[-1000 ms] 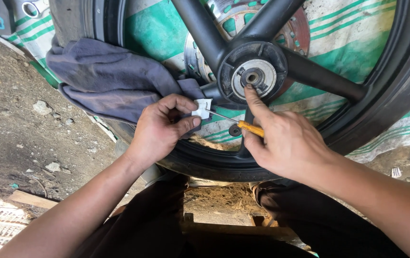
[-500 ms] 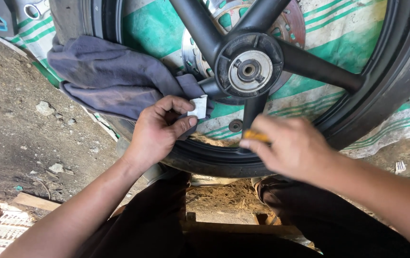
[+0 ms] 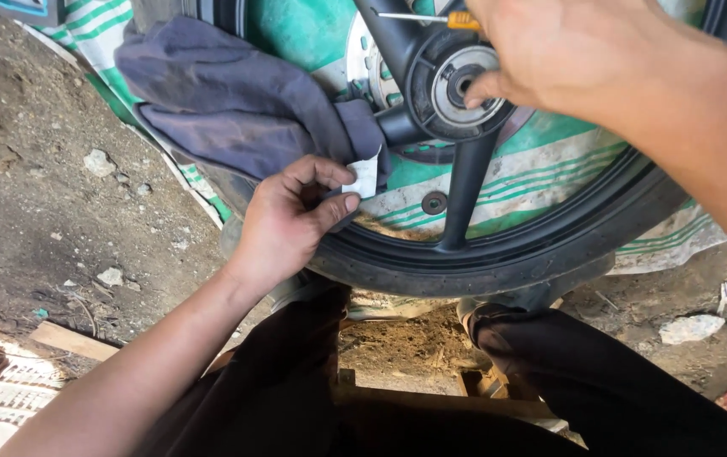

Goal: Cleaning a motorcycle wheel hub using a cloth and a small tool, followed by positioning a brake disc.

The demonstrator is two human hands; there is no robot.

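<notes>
Wheel (image 3: 499, 254) flat on sheet (image 3: 550, 161); cloth (image 3: 236, 93) on rim, left of hub (image 3: 462, 85); washer (image 3: 433, 202) below hub.

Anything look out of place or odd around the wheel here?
Mildly. A grey cloth is draped over the tyre of the wheel lying on the ground, and a small dark round part lies loose between the spokes. Nothing looks spilled or broken.

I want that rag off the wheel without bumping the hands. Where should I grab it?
Take the grey rag by its loose upper-left folds, coming from the left. That end lies free over the tyre; its right corner sits by the left hand.
</notes>
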